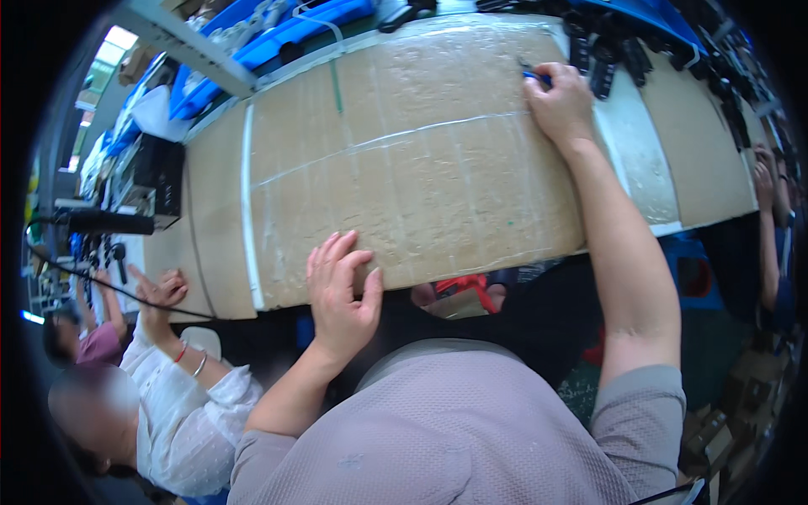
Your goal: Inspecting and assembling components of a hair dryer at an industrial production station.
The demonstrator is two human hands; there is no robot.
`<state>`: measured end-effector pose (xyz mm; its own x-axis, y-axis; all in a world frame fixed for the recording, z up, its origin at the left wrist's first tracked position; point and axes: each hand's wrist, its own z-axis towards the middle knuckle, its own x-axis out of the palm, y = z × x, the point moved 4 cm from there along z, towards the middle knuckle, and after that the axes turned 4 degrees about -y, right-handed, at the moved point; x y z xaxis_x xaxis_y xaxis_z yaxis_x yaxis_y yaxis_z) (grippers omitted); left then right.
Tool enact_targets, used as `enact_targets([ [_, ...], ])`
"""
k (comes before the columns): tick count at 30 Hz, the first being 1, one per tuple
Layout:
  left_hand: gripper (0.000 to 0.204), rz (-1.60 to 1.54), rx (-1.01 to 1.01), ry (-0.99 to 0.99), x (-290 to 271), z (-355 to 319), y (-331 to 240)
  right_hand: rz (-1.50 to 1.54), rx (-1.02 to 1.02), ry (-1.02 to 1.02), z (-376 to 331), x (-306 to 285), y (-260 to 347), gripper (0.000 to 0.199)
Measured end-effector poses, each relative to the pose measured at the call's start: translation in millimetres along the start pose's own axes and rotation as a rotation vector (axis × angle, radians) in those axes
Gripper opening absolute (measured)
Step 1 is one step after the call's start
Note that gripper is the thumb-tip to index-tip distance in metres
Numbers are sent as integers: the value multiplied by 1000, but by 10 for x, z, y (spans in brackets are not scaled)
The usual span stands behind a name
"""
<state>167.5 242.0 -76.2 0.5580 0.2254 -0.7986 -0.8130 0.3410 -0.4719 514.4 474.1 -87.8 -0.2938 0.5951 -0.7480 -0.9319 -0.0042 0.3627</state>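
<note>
My right hand [562, 105] is at the far right of the cardboard-covered table [404, 185], arm stretched out. Its fingers are closed around a small blue-handled tool [539, 79] with a dark, pointed tip; most of the handle is hidden in the hand, and its exact kind is unclear. Just beyond that hand, several black handheld devices [603, 69] lie near the table's back edge. At the front edge my left hand [343, 295] rests with its fingers spread on the cardboard, holding nothing.
Blue bins [286, 34] with pale parts line the back left, beside a metal post [189, 46]. Another blue bin [652, 25] stands back right. A black box [156, 181] sits at the left, near a co-worker's hand [160, 290]. Another person's arm [768, 227] shows far right.
</note>
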Motion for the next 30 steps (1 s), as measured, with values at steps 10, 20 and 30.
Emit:
enact_targets([
  [10, 87, 138, 274, 325, 527, 409, -608, -6, -18, -51, -22, -12, 68, 28],
  [20, 90, 150, 447, 390, 833, 586, -858, 5, 7, -41, -14, -19, 60, 27],
  [30, 80, 127, 580, 439, 804, 465, -867, 37, 14, -57, -23, 3, 76, 26],
])
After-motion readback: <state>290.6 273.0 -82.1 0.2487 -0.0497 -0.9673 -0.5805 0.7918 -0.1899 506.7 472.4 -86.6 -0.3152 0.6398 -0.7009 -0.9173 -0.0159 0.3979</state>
